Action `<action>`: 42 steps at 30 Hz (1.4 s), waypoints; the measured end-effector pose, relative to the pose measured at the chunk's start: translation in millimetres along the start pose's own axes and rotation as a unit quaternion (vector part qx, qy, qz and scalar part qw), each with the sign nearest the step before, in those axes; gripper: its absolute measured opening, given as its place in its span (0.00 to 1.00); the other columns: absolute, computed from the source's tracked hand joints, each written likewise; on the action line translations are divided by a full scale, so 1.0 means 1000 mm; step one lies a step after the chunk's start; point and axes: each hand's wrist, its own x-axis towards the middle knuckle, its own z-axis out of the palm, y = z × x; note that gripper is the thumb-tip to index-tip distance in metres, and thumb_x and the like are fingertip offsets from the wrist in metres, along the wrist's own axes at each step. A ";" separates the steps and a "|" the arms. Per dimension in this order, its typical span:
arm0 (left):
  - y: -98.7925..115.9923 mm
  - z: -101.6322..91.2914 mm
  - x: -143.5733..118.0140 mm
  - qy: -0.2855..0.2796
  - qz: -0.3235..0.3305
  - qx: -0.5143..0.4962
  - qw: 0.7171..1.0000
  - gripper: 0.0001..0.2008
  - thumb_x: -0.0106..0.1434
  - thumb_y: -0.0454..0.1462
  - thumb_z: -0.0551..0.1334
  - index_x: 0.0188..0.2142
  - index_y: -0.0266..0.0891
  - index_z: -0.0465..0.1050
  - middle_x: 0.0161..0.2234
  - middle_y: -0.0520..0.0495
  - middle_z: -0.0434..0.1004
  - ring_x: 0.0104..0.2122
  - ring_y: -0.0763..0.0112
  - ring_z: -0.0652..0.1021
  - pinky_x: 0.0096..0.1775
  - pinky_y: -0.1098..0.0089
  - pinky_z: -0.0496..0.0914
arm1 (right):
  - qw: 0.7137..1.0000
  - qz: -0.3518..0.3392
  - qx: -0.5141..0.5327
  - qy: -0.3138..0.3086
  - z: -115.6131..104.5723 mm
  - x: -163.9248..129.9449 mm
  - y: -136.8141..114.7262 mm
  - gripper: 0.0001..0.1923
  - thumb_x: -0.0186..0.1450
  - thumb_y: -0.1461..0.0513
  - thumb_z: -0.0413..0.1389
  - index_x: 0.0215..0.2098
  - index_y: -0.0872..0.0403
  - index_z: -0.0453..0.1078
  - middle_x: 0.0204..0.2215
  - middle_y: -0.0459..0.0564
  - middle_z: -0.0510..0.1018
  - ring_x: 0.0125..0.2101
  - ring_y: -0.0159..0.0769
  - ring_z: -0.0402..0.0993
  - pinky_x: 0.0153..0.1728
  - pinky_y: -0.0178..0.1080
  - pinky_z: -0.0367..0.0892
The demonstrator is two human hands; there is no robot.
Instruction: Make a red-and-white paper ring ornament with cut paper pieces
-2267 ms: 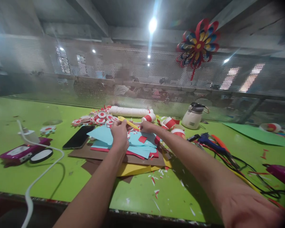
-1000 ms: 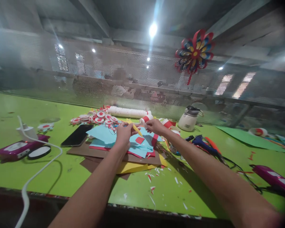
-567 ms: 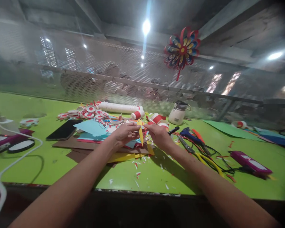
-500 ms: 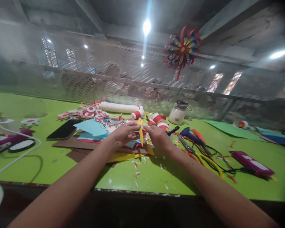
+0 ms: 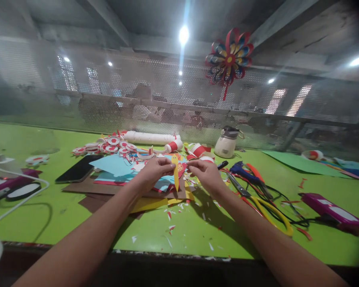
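Two bare forearms are seen, no sleeves in view up to the frame edge. Left hand point(image 5: 153, 173) and right hand point(image 5: 206, 174) are uncovered: no gloves, rings, watch or wristbands are worn. Fingernails too small to be judged.

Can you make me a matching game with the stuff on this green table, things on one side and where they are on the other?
Things:
1. phone
2. white jug
3. paper flower
4. yellow strip

Places:
A. hanging up on the mesh wall
B. pinched between the left hand and the right hand
C. lying flat, left of the blue paper
D. standing at the back, near the mesh

Pairs: 1-C, 2-D, 3-A, 4-B
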 end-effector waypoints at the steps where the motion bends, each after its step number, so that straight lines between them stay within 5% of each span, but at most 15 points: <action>1: -0.001 0.000 0.000 -0.005 0.007 0.019 1.000 0.08 0.49 0.35 0.68 0.22 0.33 0.72 0.24 0.48 0.74 0.26 0.73 0.73 0.37 0.66 0.67 | 1.000 0.020 0.008 -0.018 -0.001 0.000 -0.001 0.10 0.58 0.62 0.54 0.34 0.60 0.74 0.26 0.52 0.77 0.27 0.35 0.72 0.30 0.39 0.69; 7: -0.001 0.005 -0.002 -0.021 0.013 0.037 0.999 0.08 0.49 0.35 0.67 0.22 0.33 0.70 0.23 0.48 0.73 0.27 0.72 0.74 0.37 0.66 0.67 | 0.978 0.120 0.140 -0.100 0.001 -0.004 -0.003 0.10 0.54 0.58 0.61 0.25 0.58 0.72 0.20 0.46 0.74 0.21 0.28 0.67 0.27 0.35 0.63; 14: 0.000 0.006 -0.001 0.042 -0.017 -0.044 0.998 0.11 0.48 0.33 0.66 0.22 0.35 0.63 0.21 0.51 0.71 0.22 0.76 0.72 0.31 0.70 0.68 | 0.950 0.152 0.262 -0.071 0.003 -0.006 -0.003 0.13 0.49 0.56 0.65 0.25 0.58 0.74 0.19 0.46 0.74 0.21 0.27 0.67 0.28 0.36 0.63; 21: -0.008 0.007 0.001 0.099 -0.019 0.005 0.995 0.20 0.46 0.33 0.67 0.38 0.39 0.62 0.21 0.52 0.73 0.22 0.71 0.74 0.26 0.71 0.68 | 0.939 0.162 0.296 -0.058 0.010 -0.008 0.000 0.14 0.47 0.56 0.66 0.26 0.58 0.74 0.19 0.46 0.74 0.21 0.29 0.68 0.27 0.36 0.64; 26: -0.004 0.006 0.001 0.177 0.011 0.102 0.979 0.26 0.46 0.32 0.64 0.46 0.39 0.59 0.16 0.57 0.68 0.14 0.76 0.66 0.18 0.76 0.59 | 0.935 0.179 0.305 -0.027 0.015 -0.010 -0.002 0.15 0.46 0.56 0.66 0.25 0.59 0.74 0.18 0.45 0.74 0.20 0.27 0.67 0.26 0.34 0.63; 34: -0.001 0.010 -0.002 0.077 0.032 0.172 0.982 0.03 0.45 0.30 0.58 0.21 0.34 0.70 0.17 0.53 0.68 0.17 0.79 0.63 0.22 0.75 0.57 | 0.934 0.184 0.305 -0.010 0.021 -0.010 0.005 0.16 0.45 0.55 0.67 0.24 0.58 0.72 0.16 0.44 0.73 0.18 0.26 0.67 0.23 0.33 0.63; 42: -0.006 0.011 -0.002 0.045 0.031 0.099 0.994 0.08 0.49 0.38 0.64 0.27 0.34 0.75 0.25 0.49 0.73 0.27 0.73 0.70 0.31 0.72 0.63 | 0.940 0.180 0.289 -0.013 0.022 -0.011 0.005 0.16 0.45 0.55 0.66 0.25 0.58 0.72 0.16 0.43 0.72 0.18 0.26 0.66 0.23 0.33 0.63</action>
